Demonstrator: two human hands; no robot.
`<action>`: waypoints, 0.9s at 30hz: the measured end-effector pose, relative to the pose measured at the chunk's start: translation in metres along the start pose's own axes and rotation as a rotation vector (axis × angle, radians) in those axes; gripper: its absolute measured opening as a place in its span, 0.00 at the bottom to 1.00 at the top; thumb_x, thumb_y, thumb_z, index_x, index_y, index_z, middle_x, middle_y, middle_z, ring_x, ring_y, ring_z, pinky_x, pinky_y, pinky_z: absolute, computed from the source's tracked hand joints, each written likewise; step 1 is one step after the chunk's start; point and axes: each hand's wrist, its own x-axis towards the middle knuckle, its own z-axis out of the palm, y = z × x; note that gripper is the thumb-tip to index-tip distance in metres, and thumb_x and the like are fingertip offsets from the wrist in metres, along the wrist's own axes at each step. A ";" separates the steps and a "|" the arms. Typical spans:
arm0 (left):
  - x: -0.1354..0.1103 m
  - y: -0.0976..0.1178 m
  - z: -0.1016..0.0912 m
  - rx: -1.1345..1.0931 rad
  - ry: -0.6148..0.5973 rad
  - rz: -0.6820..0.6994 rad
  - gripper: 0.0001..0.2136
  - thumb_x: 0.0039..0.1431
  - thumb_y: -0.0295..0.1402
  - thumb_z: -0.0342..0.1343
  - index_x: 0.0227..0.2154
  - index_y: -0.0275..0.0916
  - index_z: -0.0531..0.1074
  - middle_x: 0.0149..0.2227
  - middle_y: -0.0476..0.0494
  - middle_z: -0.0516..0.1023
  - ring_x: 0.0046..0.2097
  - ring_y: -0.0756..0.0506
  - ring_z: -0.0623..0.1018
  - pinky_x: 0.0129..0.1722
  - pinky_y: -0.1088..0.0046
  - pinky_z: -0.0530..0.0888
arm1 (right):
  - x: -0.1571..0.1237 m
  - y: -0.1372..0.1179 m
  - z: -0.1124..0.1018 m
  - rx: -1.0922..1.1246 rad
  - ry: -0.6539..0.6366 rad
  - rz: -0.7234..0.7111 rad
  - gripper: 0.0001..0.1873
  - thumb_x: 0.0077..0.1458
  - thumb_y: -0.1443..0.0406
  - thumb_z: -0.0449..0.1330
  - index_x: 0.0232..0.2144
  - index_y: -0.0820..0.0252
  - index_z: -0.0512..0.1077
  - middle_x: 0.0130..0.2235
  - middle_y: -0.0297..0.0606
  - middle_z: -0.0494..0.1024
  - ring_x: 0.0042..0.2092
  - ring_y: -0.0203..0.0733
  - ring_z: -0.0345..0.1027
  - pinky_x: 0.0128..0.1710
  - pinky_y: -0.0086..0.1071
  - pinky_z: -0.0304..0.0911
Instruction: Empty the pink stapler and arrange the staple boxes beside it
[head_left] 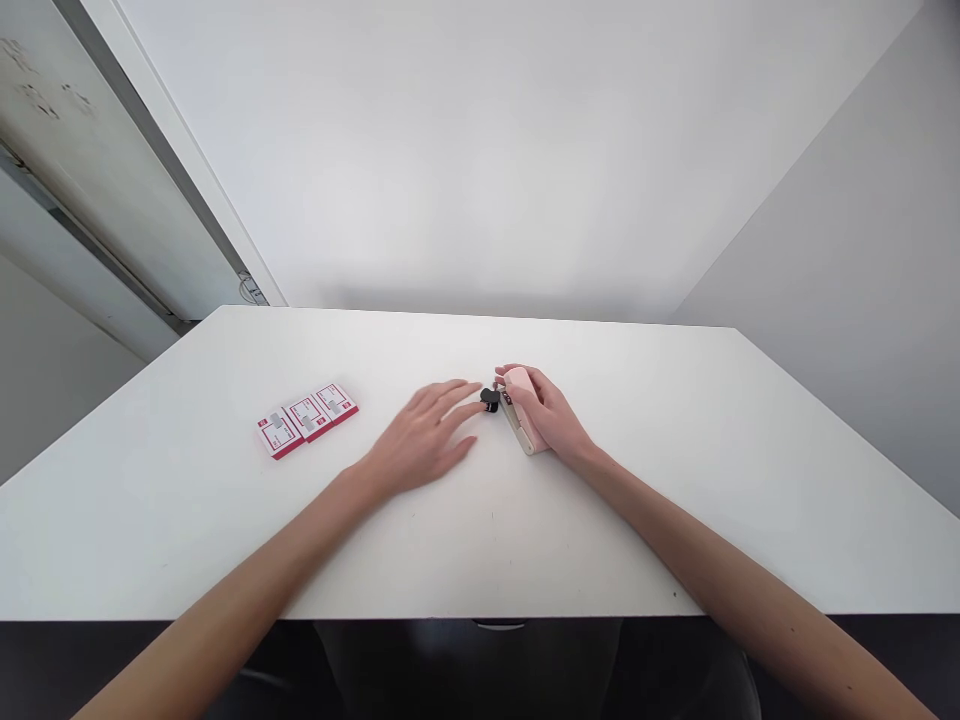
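Observation:
A pink and cream stapler (526, 412) is held in my right hand (551, 415), with the thumb along its side and the fingers wrapped behind it. At its left edge lies a small black object (490, 398), shaped somewhat like a staple remover, though it is too small to be sure. My left hand (427, 435) is open, palm down over the white table, fingers spread. Its index fingertip reaches the black object; whether it touches cannot be made out.
Several small red-and-white boxes (307, 418) lie in a slanting row on the white table (480, 560), left of my left hand. A white wall (480, 160) rises behind the table. Some cables and a socket (253, 289) show beyond its far left corner.

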 end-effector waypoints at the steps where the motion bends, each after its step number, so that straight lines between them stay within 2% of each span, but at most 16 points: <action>1: 0.006 0.005 0.006 -0.024 -0.019 0.037 0.21 0.71 0.37 0.50 0.65 0.45 0.66 0.70 0.40 0.68 0.71 0.38 0.66 0.68 0.51 0.66 | 0.000 0.000 0.000 0.002 -0.007 -0.007 0.18 0.63 0.53 0.62 0.53 0.45 0.74 0.64 0.33 0.74 0.63 0.49 0.69 0.64 0.46 0.63; 4: 0.016 0.010 0.017 -0.042 -0.074 0.072 0.23 0.71 0.35 0.49 0.68 0.44 0.63 0.69 0.38 0.68 0.70 0.38 0.68 0.69 0.50 0.66 | 0.000 0.001 -0.001 0.003 -0.013 -0.017 0.18 0.63 0.53 0.62 0.54 0.44 0.74 0.64 0.33 0.73 0.63 0.49 0.69 0.64 0.46 0.63; 7: 0.017 0.005 0.018 0.011 -0.087 0.015 0.21 0.71 0.35 0.48 0.65 0.42 0.67 0.68 0.37 0.70 0.69 0.37 0.70 0.69 0.50 0.65 | 0.001 0.003 -0.002 -0.034 0.013 -0.013 0.18 0.63 0.53 0.61 0.54 0.45 0.74 0.65 0.33 0.73 0.64 0.49 0.68 0.66 0.47 0.62; 14: -0.003 -0.020 0.006 0.246 0.016 -0.428 0.20 0.69 0.35 0.47 0.57 0.34 0.74 0.66 0.29 0.70 0.68 0.32 0.69 0.69 0.48 0.61 | 0.000 0.003 -0.004 -0.068 0.005 0.060 0.19 0.64 0.52 0.60 0.55 0.44 0.73 0.65 0.33 0.72 0.63 0.49 0.69 0.63 0.46 0.65; 17: -0.014 -0.035 0.000 0.331 0.046 -0.565 0.21 0.68 0.35 0.47 0.56 0.30 0.74 0.66 0.26 0.69 0.68 0.30 0.68 0.69 0.48 0.60 | 0.000 0.003 -0.006 -0.087 0.001 0.076 0.20 0.64 0.51 0.61 0.56 0.46 0.72 0.65 0.35 0.73 0.62 0.50 0.69 0.62 0.46 0.66; 21: -0.028 -0.059 -0.010 0.349 0.065 -0.629 0.21 0.67 0.34 0.45 0.56 0.29 0.74 0.66 0.26 0.69 0.68 0.30 0.68 0.68 0.48 0.61 | 0.000 0.003 -0.007 -0.101 -0.002 0.083 0.21 0.64 0.51 0.60 0.56 0.46 0.72 0.64 0.36 0.73 0.62 0.50 0.69 0.61 0.45 0.66; 27: -0.043 -0.086 -0.018 0.418 0.087 -0.658 0.21 0.67 0.28 0.41 0.53 0.34 0.77 0.64 0.30 0.72 0.64 0.31 0.72 0.66 0.46 0.61 | -0.001 0.003 -0.007 -0.113 -0.012 0.092 0.21 0.64 0.51 0.60 0.56 0.46 0.72 0.64 0.36 0.74 0.62 0.49 0.70 0.60 0.46 0.67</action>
